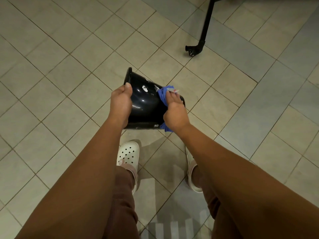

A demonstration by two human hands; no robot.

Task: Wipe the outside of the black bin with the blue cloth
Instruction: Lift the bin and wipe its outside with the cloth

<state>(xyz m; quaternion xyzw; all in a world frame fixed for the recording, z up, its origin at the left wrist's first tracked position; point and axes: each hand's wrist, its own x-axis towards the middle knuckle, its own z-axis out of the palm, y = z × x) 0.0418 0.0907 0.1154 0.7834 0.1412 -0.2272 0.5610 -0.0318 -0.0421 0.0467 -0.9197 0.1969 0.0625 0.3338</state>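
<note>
A glossy black bin (145, 102) is held tilted on its side above the tiled floor, rim to the upper left, base to the right. White scuffs mark its wall. My left hand (120, 100) grips the bin near the rim, thumb on the outer wall. My right hand (174, 111) holds the blue cloth (163, 94) and presses it against the bin's wall near the base. A bit of the cloth hangs out below the wrist, and its white tag sticks out by the fingertips.
Beige floor tiles (69, 66) spread all around. A black stand leg with a caster (195, 48) stands at the upper right. My feet in white clogs (128, 156) are directly below the bin.
</note>
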